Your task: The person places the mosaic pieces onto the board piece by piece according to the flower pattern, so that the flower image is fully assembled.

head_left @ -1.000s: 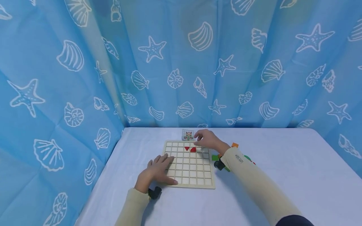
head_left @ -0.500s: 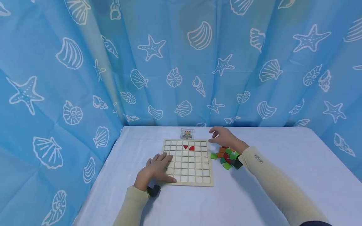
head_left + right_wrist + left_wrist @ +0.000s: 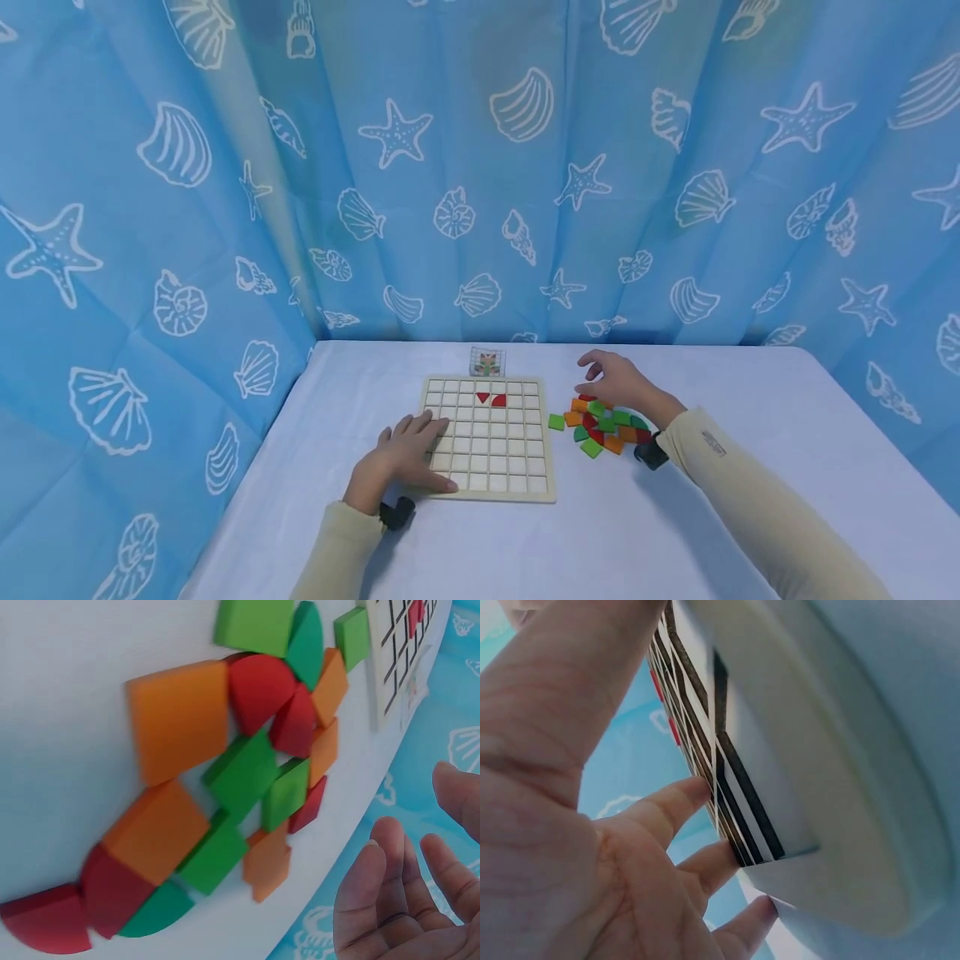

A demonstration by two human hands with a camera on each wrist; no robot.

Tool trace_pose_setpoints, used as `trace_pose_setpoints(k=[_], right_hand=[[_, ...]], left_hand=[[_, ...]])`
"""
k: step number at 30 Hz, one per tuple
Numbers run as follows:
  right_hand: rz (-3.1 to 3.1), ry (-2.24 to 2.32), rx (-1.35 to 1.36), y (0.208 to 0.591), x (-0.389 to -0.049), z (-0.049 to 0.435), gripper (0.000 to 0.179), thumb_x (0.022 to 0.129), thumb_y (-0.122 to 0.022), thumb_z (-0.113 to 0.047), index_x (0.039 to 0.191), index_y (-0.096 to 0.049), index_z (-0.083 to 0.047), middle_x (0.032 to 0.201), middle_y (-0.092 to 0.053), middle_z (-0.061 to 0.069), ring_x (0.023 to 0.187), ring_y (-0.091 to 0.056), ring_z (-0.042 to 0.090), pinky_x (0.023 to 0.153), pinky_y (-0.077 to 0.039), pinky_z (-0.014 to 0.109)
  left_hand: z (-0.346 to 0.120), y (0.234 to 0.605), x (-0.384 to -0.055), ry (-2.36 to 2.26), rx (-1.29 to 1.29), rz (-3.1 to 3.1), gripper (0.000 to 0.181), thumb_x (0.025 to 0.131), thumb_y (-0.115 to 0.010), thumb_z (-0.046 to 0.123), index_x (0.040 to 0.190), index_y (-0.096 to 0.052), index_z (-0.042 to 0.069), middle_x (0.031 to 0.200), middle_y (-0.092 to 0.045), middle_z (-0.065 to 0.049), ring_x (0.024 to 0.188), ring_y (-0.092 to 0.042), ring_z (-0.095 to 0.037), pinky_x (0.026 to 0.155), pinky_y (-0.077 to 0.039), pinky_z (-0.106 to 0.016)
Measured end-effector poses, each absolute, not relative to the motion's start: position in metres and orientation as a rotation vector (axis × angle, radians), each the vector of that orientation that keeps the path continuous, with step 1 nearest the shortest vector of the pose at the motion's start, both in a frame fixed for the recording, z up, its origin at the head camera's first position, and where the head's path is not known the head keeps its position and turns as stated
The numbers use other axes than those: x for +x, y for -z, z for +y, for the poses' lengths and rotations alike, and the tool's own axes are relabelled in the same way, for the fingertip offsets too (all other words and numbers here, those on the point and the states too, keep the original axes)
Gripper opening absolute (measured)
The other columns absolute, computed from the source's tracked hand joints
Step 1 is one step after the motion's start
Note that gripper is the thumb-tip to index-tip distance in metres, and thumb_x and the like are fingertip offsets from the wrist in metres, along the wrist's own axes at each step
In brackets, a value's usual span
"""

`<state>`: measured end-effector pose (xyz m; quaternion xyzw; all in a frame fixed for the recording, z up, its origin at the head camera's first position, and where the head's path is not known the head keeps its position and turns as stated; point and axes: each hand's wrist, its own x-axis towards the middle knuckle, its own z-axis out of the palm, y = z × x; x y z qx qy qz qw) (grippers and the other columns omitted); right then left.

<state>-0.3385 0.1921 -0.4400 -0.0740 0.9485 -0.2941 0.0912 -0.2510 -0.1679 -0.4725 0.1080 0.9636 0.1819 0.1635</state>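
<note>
My left hand [image 3: 405, 454] rests with spread fingers on the left edge of a pale gridded board [image 3: 550, 467]; in the left wrist view its fingertips touch the board's rim. Two red pieces sit in neighbouring cells of an upper row: a triangle [image 3: 483, 397] and a quarter-round piece [image 3: 499, 401]. Right of the board lies a loose pile of small flat pieces, among them an orange square [image 3: 180, 720], a red quarter-round [image 3: 259, 690] and a green square [image 3: 240, 776]. Above the pile's far side hovers my right hand [image 3: 618, 379], fingers loosely bent, with nothing between them.
A small card [image 3: 487, 362] with a coloured pattern on a grid lies behind the board. A white cloth [image 3: 480, 550] covers the table, and a blue curtain [image 3: 450, 167] with shell prints hangs behind it.
My right hand has moved right, from over the board's upper part to above the pile, which now shows more fully. The left hand stays on the board. The head view has shifted slightly.
</note>
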Motion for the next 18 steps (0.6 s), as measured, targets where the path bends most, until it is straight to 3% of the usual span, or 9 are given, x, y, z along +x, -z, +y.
trace_pose_setpoints(k=[10,18], right_hand=[[2.85,0.811,-0.262,0.442,-0.335,0.215,0.045,0.09,-0.072,-0.023,0.127,-0.059,-0.001,0.11,-0.065,0.017,0.097,-0.061,0.028,0.084,-0.057,0.041],[2.833,0.771,-0.233,0.457,-0.332,0.237,0.042,0.089,-0.073,-0.026,0.122,-0.063,-0.001,0.104,-0.066,0.014,0.095,-0.06,0.026,0.08,-0.057,0.038]], left_hand=[[-0.169,0.468,-0.251,-0.526,0.332,2.765,0.103,0.07,-0.084,0.056,0.154,-0.034,0.021,0.163,-0.025,-0.011,0.15,-0.018,-0.04,0.118,-0.015,-0.066],[-0.17,0.473,-0.251,-0.502,0.32,2.745,0.105,0.069,-0.084,0.058,0.154,-0.034,0.022,0.164,-0.024,-0.01,0.151,-0.018,-0.039,0.118,-0.014,-0.065]])
